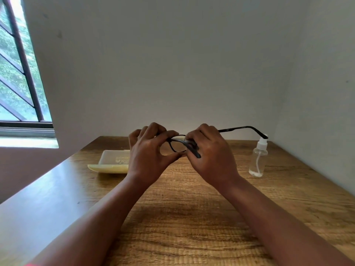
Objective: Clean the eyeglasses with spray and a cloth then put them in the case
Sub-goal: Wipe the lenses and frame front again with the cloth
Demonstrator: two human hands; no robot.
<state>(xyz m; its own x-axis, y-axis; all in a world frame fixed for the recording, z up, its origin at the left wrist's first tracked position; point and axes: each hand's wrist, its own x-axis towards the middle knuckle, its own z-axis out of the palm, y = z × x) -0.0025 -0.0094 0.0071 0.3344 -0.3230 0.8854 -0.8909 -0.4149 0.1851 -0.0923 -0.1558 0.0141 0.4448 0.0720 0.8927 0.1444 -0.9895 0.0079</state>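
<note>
Here, in the head view, both hands hold the eyeglasses (177,144) above the tabletop (192,217) middle: left hand (148,152) pinches the frame, right hand (209,152) grips a temple, apparently folding. Next: the open case (113,163), far-left; spray bottle (258,158) stands far-right.

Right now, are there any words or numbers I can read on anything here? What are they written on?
Glasses case: pale print and a small logo on its lid, partly hidden behind the left hand; too blurred to read.
Eyeglasses: a faint mark on the outstretched temple arm; too small to read.
Spray bottle: no label or words visible.
Nothing else here carries writing.
</note>
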